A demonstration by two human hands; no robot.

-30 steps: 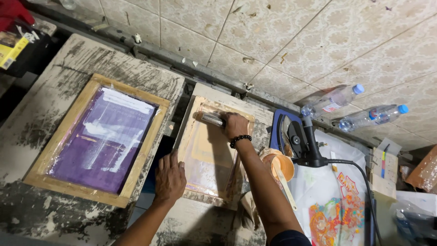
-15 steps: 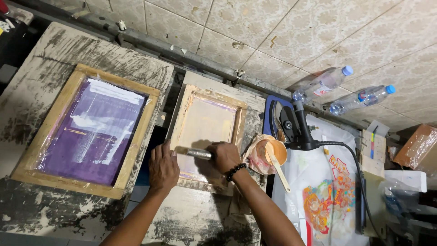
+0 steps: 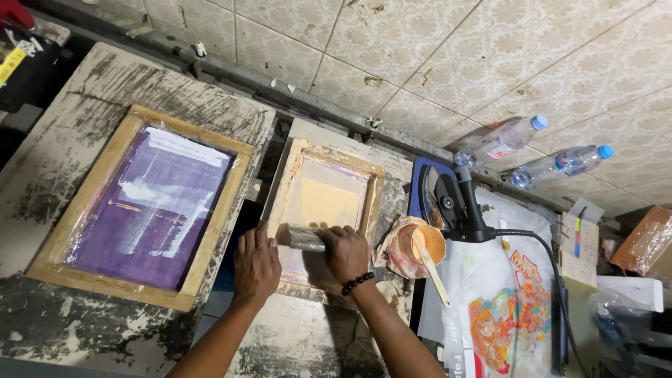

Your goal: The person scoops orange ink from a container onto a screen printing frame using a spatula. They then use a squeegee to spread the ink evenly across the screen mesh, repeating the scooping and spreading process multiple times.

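My right hand (image 3: 346, 252) grips the squeegee (image 3: 302, 238), now dragged from the frame's (image 3: 323, 203) far end to its near edge. My left hand (image 3: 255, 266) lies flat, open, beside it, pressing the frame down.

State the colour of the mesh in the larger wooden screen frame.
Purple mesh with white streaks, seen in the head view.

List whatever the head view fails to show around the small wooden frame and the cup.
- Squeegee blade: its edge lies under the right hand and left hand.
- Small wooden screen frame: near rail covered by both hands.
- Orange paint cup: paint level too small to judge.
- Printed sheet: cut off by the bottom edge.
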